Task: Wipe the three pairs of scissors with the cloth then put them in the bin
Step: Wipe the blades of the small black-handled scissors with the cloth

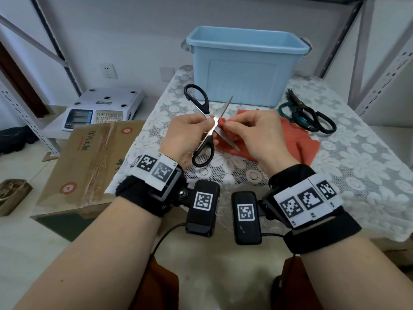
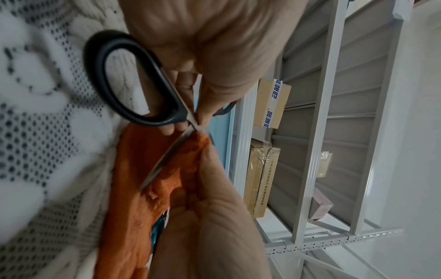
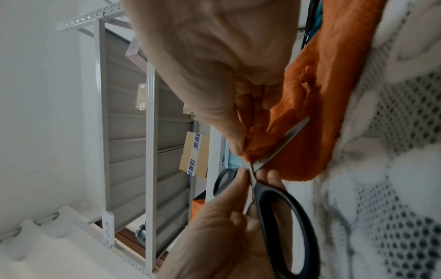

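Scissors, above the surface, blades splayed: rigid, slick, sharp steel, so my left hand pinches the pivot while my right hand pinches soft cloth onto one blade.

Counter covered by a white lace cloth with a floral pattern. To its left, a flattened cardboard box printed with red round marks lies tilted against the counter's edge. Beyond the box, a white electronic weighing scale with keypad and two displays rests on a low shelf. A wall socket sits above it. Grey metal shelving holds taped cartons.
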